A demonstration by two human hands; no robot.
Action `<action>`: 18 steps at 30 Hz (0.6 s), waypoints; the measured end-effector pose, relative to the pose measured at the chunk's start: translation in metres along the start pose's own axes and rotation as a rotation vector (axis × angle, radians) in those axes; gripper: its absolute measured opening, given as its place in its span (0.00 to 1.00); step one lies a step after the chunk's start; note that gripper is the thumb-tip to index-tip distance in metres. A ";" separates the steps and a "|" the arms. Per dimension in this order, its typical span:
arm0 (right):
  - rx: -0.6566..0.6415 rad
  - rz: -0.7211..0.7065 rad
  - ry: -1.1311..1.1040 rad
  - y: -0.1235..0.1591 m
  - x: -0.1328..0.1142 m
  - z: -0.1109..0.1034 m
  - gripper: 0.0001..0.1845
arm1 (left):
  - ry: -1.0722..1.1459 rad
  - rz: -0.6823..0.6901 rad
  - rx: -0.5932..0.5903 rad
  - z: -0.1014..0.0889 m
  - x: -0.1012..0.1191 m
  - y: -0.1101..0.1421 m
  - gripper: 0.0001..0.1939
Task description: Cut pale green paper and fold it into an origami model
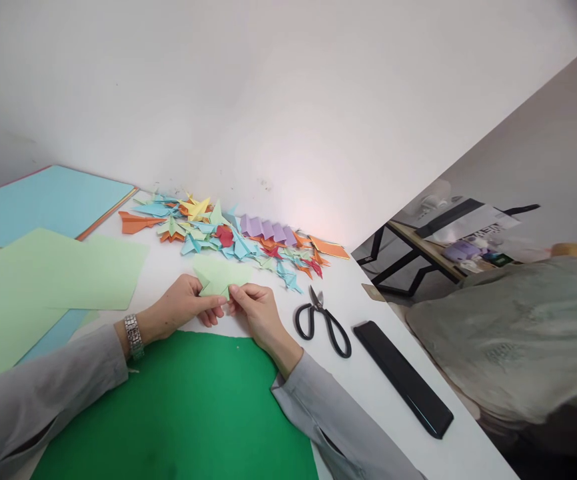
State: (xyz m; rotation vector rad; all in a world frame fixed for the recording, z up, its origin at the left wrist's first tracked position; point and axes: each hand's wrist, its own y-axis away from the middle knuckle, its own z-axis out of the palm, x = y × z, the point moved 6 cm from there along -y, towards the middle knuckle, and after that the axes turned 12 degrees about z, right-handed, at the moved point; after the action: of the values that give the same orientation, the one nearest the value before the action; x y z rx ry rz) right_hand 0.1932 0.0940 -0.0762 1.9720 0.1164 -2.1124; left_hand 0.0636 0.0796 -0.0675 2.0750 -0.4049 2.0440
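A light green sheet of paper [221,273], with creases and folded lower corners, is held up between both hands. My left hand [181,305], with a metal watch [133,337] at its wrist, pinches the lower left edge. The fingers of my right hand [256,307] are closed on the lower right corner. Below the hands lies a dark green sheet [183,407]. Just beyond the paper spreads a heap of folded paper pieces [238,240] in blue, orange, yellow, green and red, with a purple pleated strip [267,230] among them.
Black-handled scissors [323,320] and a long black case [403,379] lie to the right. Large light green sheets [43,280] and a blue stack [48,200] cover the left. A wall rises behind the table. At the right, another person's clothed back [513,340] is close to the table edge.
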 end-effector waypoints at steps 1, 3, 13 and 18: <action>-0.001 0.001 0.001 0.000 0.000 0.000 0.18 | 0.001 0.002 -0.001 0.000 0.000 0.000 0.11; -0.005 0.002 0.001 0.000 0.000 0.000 0.18 | 0.004 0.004 -0.004 0.000 0.000 0.000 0.11; 0.015 0.026 0.032 0.000 0.003 -0.001 0.15 | -0.031 0.007 -0.013 0.000 0.000 0.000 0.10; 0.018 0.021 0.044 0.000 0.002 0.000 0.16 | -0.053 -0.006 -0.017 0.001 0.001 0.001 0.11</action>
State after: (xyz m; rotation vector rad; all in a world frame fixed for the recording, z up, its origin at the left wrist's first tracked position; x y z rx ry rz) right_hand 0.1933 0.0940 -0.0782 2.0213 0.0838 -2.0653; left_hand 0.0646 0.0784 -0.0663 2.1216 -0.4218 1.9791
